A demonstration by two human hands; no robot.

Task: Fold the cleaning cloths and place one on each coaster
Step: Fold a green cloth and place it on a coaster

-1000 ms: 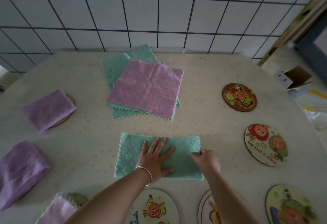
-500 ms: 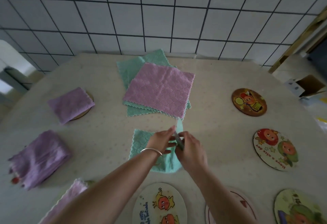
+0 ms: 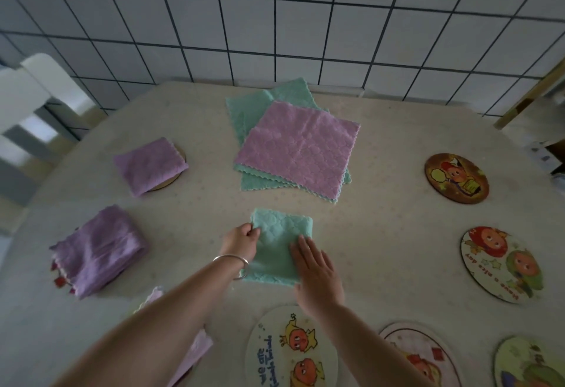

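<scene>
A green cloth (image 3: pixel 279 234), folded into a small square, lies on the table in front of me. My left hand (image 3: pixel 240 241) pinches its left edge. My right hand (image 3: pixel 316 273) lies flat on its right part, fingers spread. Behind it sits a stack of unfolded cloths (image 3: pixel 298 149), a purple one on top of green ones. Folded purple cloths rest at left: one on a coaster (image 3: pixel 149 165), one lower (image 3: pixel 99 250), one partly hidden under my left arm (image 3: pixel 195 347). Bare cartoon coasters lie near me (image 3: pixel 290 350), (image 3: pixel 420 353), (image 3: pixel 529 362) and at right (image 3: pixel 501 264), (image 3: pixel 455 177).
The beige table (image 3: pixel 382 218) butts against a white tiled wall (image 3: pixel 305 26). A white chair (image 3: pixel 27 96) stands off the left edge. A wooden frame and clutter (image 3: pixel 547 142) are off the table's right corner.
The green cloth went from a long rectangle to a small square as my hands brought its right half over to the left. My right hand now presses it flat; my left holds the edge.
</scene>
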